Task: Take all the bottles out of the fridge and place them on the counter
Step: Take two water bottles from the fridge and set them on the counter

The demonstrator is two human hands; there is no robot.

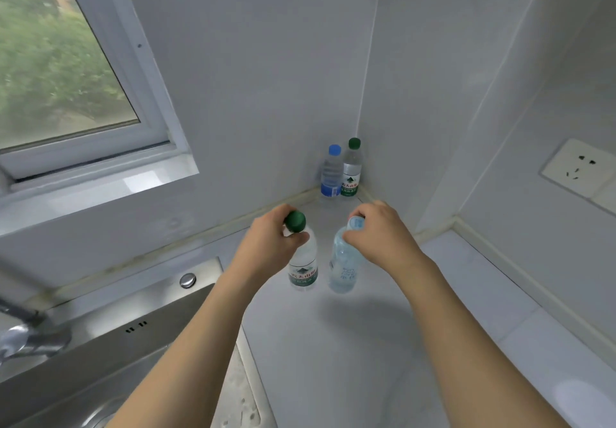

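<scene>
Head view showed left hand (270,244) gripping green-capped bottle (301,260), right hand (380,234) gripping blue-capped bottle (343,260), near sink (143,314). Early release before contact with counter (350,361) could topple them.

The green-capped bottle in the corner (351,174) carries a white and green label with a green mountain emblem and a row of red Chinese characters beneath it, too blurred to read surely; the green-capped bottle near the sink (302,264) bears the same kind of label, red characters on a white band above a green band with pale small print, also illegible; the blue-capped bottle in the corner (330,177) has a blue label with unreadable print; the pale-blue bottle (343,267) shows faint blue characters, not legible.
</scene>
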